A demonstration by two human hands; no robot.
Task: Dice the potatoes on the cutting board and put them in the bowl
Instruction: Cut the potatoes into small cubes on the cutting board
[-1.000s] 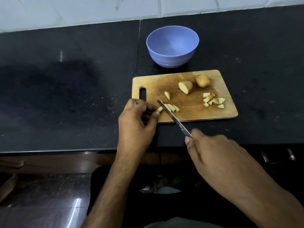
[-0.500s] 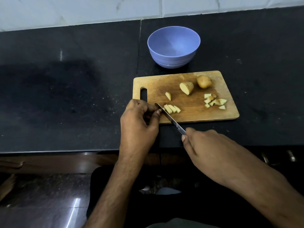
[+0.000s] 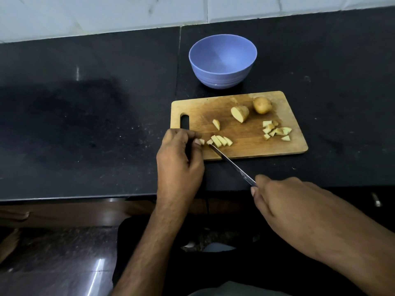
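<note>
Black stone counter point(image 3: 85, 124); white tiled wall point(image 3: 106, 16) behind; glossy dark floor point(image 3: 53, 263) below.

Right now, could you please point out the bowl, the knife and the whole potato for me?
bowl point(image 3: 222, 81): head view, outer front wall.
knife point(image 3: 233, 165): head view, middle of the blade.
whole potato point(image 3: 262, 105): head view, centre of its skin.

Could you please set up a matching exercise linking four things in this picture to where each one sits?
Things:
1. bowl
2. whole potato
3. diced pile
4. knife

Places:
A. right part of the cutting board
B. held by the right hand
C. on the counter behind the board
D. board's far edge

Pairs: 1-C, 2-D, 3-A, 4-B
</note>
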